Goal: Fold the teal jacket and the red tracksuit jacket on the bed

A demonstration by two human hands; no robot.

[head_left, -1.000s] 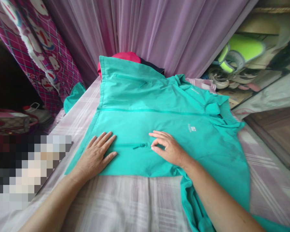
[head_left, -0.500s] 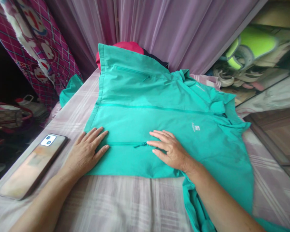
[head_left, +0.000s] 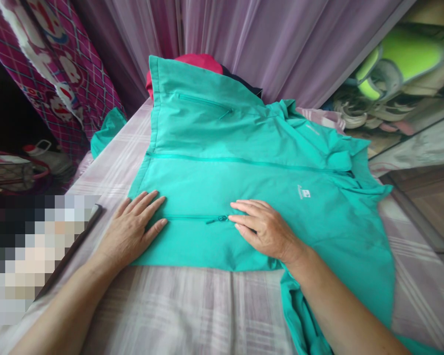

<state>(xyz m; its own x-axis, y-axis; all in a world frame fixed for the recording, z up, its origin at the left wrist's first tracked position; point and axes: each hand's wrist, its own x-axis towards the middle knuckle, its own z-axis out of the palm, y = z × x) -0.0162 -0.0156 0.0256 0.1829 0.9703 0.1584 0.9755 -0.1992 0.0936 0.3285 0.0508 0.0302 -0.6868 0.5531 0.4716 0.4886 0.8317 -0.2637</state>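
Fingers [head_left: 155, 208] are lying loose, unclenched, left hand [head_left: 128, 230] and right hand [head_left: 272, 229] resting on one teal jacket [head_left: 207, 187] spread over a plaid sheet [head_left: 192, 305]; three zips [head_left: 192, 217] and two white marks [head_left: 306, 194] are showing, lettering too small to read; beyond the jacket, one curtain [head_left: 244, 44] is hanging.

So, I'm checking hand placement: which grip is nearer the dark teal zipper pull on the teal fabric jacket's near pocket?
Right. The right grip is just beside the pull, collar side; the left grip lies farther off, toward the hem.
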